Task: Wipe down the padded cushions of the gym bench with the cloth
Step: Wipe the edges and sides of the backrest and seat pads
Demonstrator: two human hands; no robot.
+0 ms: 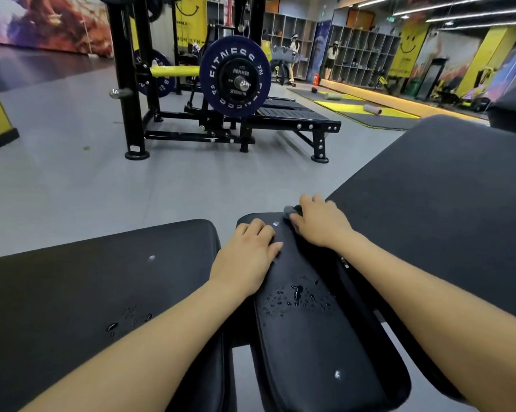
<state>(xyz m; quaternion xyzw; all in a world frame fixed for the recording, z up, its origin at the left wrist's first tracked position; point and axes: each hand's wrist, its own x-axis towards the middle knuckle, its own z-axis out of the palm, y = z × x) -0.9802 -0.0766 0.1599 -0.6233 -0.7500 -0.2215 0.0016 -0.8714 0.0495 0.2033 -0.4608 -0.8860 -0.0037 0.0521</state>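
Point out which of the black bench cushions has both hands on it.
The narrow middle cushion: the left hand rests flat on it and the right hand holds the cloth at its far end. The wide left cushion and right cushion are untouched.

The cloth point(292, 210) is mostly hidden under the right hand point(322, 223), both forearms run off the near edge, and the far shelves point(360, 52) are blurry.

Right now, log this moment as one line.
left hand: flat on middle cushion | right hand: pressing cloth at far end | droplets: unwiped
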